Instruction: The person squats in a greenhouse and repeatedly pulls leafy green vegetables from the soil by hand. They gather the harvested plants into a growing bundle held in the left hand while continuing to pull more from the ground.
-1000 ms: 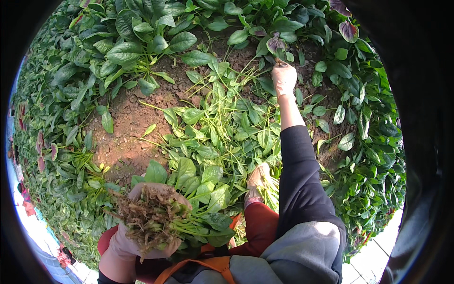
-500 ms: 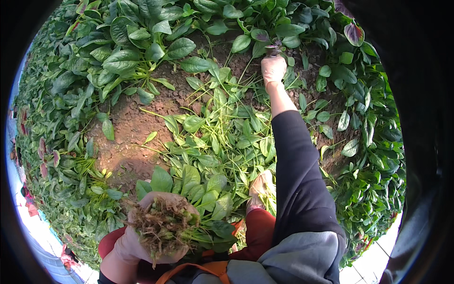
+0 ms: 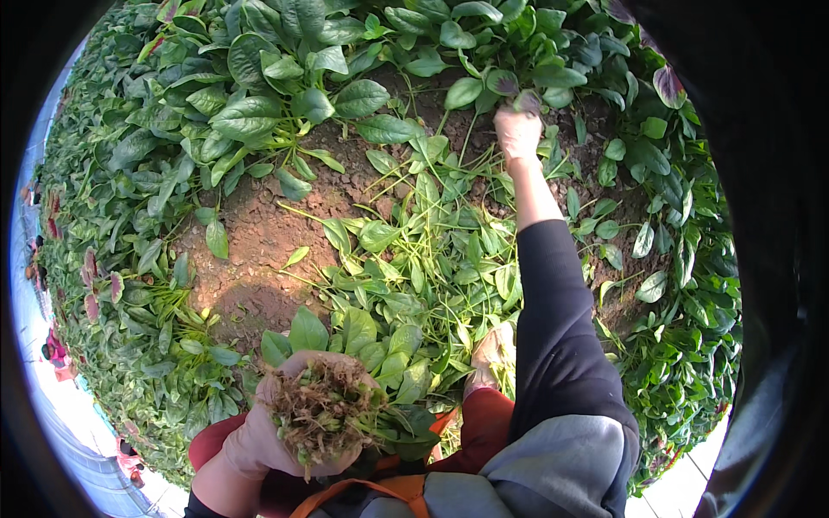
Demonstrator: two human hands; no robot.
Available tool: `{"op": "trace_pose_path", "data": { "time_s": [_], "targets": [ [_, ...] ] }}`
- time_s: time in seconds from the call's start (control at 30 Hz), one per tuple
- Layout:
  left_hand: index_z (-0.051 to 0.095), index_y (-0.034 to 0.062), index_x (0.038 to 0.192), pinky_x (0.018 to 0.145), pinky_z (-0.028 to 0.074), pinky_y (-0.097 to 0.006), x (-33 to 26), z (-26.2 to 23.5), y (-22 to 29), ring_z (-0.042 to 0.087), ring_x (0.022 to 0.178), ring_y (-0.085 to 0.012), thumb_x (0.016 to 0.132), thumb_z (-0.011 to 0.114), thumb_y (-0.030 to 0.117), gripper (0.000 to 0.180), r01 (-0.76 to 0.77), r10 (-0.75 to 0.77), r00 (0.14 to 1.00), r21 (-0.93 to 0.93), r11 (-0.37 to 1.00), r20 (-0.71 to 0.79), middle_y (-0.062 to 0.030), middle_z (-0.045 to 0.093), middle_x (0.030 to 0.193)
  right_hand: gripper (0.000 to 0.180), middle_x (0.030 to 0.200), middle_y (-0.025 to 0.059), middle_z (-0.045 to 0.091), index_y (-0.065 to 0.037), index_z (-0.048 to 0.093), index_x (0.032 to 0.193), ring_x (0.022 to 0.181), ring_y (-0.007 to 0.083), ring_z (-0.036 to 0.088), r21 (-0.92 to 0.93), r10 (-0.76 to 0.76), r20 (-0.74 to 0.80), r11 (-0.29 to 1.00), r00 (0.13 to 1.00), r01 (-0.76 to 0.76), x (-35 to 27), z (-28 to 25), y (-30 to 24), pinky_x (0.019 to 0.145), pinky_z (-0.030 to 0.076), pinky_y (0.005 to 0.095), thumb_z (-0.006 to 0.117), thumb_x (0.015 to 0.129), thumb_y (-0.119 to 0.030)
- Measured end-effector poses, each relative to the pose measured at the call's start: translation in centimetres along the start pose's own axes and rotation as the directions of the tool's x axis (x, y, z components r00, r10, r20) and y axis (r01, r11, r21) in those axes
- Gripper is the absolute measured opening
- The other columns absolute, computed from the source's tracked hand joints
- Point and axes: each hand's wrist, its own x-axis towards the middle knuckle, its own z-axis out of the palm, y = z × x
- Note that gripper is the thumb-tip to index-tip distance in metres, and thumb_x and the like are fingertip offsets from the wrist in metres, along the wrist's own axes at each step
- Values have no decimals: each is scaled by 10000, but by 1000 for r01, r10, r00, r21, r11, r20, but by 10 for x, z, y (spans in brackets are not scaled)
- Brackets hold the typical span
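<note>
My left hand [image 3: 252, 439], in what looks like a thin pale glove, is closed around a thick bunch of spinach [image 3: 324, 413] at the lower left. Its tangled brown roots face up, and broad green leaves show beyond them. With the arm stretched out, my right hand [image 3: 518, 138] is closed low among the plants at the far side. A small purple-leaved plant [image 3: 526, 103] pokes out from the top of that fist, slightly blurred. Its stem is hidden by my fingers.
Loose spinach leaves [image 3: 432, 268] lie strewn between my arms, beside bare brown soil [image 3: 259, 233]. Dense standing spinach [image 3: 250, 112] grows at the far side, left and right. My shoe [image 3: 492, 350] stands among the cut leaves. Pale paving [image 3: 682, 475] edges the bed.
The whole view has shifted, so the scene sits slightly farther right and lower. Both hands keep their grips, and the purple leaves above my right fist have blurred.
</note>
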Motion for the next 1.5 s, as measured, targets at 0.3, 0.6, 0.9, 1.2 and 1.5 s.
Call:
{"op": "trace_pose_path", "data": {
  "time_s": [0.3, 0.6, 0.9, 1.2, 1.5],
  "targets": [
    [465, -16, 1257, 897, 530, -322, 0, -5, -5, 652, 1005, -181, 646, 843, 93, 727, 12, -26, 998, -212, 977, -61, -96, 655, 1100, 246, 764, 255, 666, 8, 666, 706, 793, 401, 674, 302, 326, 137, 886, 935, -353, -6, 18, -65, 767, 531, 425, 622, 762, -227],
    [471, -22, 1257, 889, 524, -313, -5, 0, -3, 650, 1003, -160, 625, 870, 104, 758, -12, -2, 997, -198, 980, -73, -89, 659, 1089, 1245, 1302, 321, 457, 160, 213, 1353, 1191, 397, 445, 397, 269, -383, 912, 884, -106, 17, -2, -31, 1071, 356, 379, 935, 543, -449],
    [465, -30, 1269, 892, 522, -302, -4, 4, -1, 652, 990, -152, 600, 890, 143, 811, 15, -24, 999, -210, 978, -43, -93, 671, 1097, 1170, 1360, 272, 423, 119, 275, 1343, 1193, 338, 496, 267, 418, -265, 898, 869, -350, 76, 16, -62, 1036, 406, 361, 895, 520, -436],
    [414, 0, 1272, 912, 500, -330, -9, 3, 8, 620, 1047, -182, 617, 819, 54, 772, 45, -46, 999, -135, 990, -1, -107, 635, 1143, 289, 894, 97, 731, -15, 690, 890, 749, 189, 659, 470, 513, -181, 795, 839, -384, 82, -1, -58, 770, 521, 320, 832, 722, -202],
    [453, -17, 1270, 920, 503, -315, -29, 9, 0, 634, 1038, -162, 606, 859, 98, 786, -50, 46, 998, -140, 989, -32, -95, 651, 1132, 515, 716, 215, 674, 57, 633, 660, 625, 279, 644, 396, 291, -265, 902, 919, -171, 60, -118, -50, 685, 522, 366, 843, 715, -411]
  ]
}}
